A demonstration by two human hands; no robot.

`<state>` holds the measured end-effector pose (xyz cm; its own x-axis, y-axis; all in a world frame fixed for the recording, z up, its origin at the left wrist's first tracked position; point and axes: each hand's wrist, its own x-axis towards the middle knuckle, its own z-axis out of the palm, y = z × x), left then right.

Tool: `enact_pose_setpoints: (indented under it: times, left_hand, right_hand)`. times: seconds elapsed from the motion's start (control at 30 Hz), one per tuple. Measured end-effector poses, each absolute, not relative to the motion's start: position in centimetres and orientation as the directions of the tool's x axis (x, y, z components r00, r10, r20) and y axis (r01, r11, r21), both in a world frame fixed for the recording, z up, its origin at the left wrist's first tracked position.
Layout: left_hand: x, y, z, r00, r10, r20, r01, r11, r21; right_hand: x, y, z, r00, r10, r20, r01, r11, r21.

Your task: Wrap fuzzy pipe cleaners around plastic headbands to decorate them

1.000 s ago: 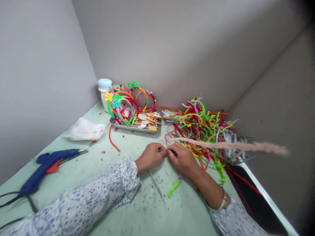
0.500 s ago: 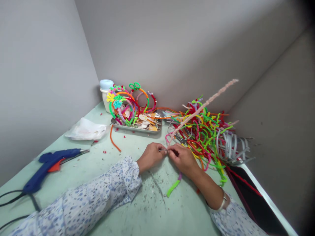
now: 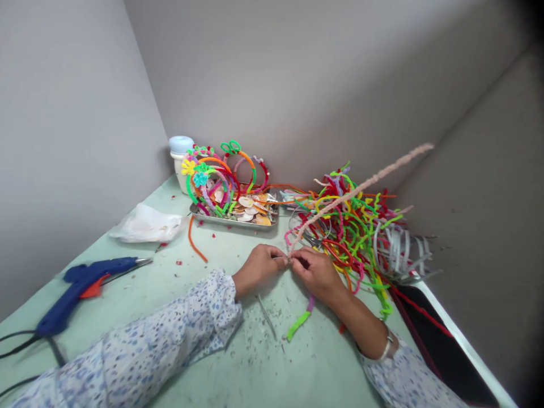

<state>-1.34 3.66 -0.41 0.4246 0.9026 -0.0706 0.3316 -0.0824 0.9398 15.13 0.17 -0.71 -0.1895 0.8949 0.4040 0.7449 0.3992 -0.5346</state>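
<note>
A pale pink pipe cleaner (image 3: 361, 186) slants up and to the right from between my fingertips, its far end free in the air. My right hand (image 3: 315, 272) is closed, thumb and finger pinching its lower end. My left hand (image 3: 262, 267) is closed too, in a pinch on a thin grey band whose tip shows between the two hands. Below my left hand a thin grey strip (image 3: 267, 317) slants down; whether it belongs to the same band I cannot tell. Under my right hand a purple and green pipe cleaner piece (image 3: 298, 326) sticks out.
Behind my hands a metal tray (image 3: 238, 222) holds shells and several decorated headbands (image 3: 219, 175). Tangled pipe cleaners (image 3: 357, 226) and a bundle of grey bands (image 3: 397, 249) lie right. At left are a blue glue gun (image 3: 80, 289), plastic bag (image 3: 147, 224) and lidded jar (image 3: 181, 156).
The free end of the pink pipe cleaner has swung right and slightly down, so it leans lower. Both hands keep their pinch at nearly the same spot.
</note>
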Motion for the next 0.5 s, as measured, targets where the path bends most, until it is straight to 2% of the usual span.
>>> enact_pose_setpoints:
  times: [0.13,0.27,0.37,0.5]
  left_hand:
    - [-1.6,4.2,-0.1,0.531,0.820,-0.212,0.149,0.156,0.977]
    - [-1.8,4.5,0.3,0.589,0.757,-0.283,-0.014,0.360,0.933]
    - [-1.7,4.3,0.6,0.601,0.760,-0.250,-0.013,0.322,0.947]
    - [-1.5,3.7,0.8,0.568,0.810,-0.145,-0.004,0.179,0.984]
  right_hand:
    - [15.5,0.2,-1.0,-0.139,0.902,0.408,0.699,0.381,-0.605]
    - [15.7,0.3,-1.2,-0.033,0.957,0.289,0.548,0.259,-0.795]
    - [15.5,0.4,-1.1,-0.001,0.982,0.187,0.415,0.171,-0.894]
    - [15.2,0.3,-0.6,0.019,0.993,0.116,0.354,0.102,-0.930]
